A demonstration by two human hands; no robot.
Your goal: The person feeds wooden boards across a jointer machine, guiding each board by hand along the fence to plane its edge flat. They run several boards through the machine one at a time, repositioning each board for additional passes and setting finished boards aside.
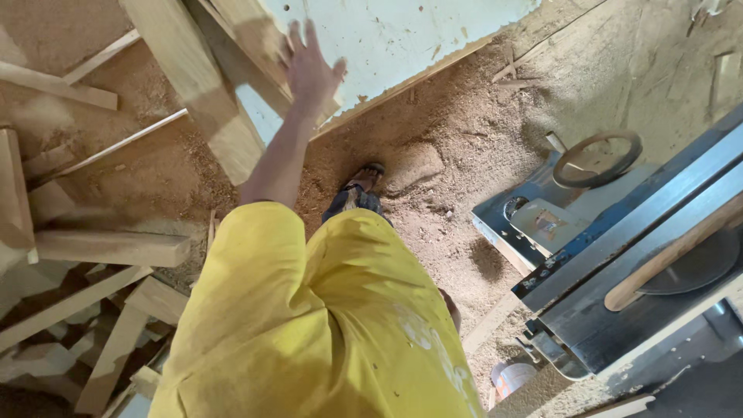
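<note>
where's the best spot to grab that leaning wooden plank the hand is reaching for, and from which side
Probably its right-hand long edge, near where the left hand already hovers. The plank leans tilted against the pale panel, so that edge is exposed; come from the right, fingers wrapping round it. Its lower end sits in sawdust.

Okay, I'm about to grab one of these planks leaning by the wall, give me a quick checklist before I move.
1. Grip: not ok. Your left hand is open at the leaning planks, fingers spread, closed on nothing.
2. Right hand: cannot tell, it is out of view.
3. Footing: not ok. Loose sawdust covers the floor around your foot.
4. Space on your left: not ok. Offcuts are piled close beside you.
5. Table saw on your right: cannot tell whether it is running; a wooden stick lies across its top.
</note>
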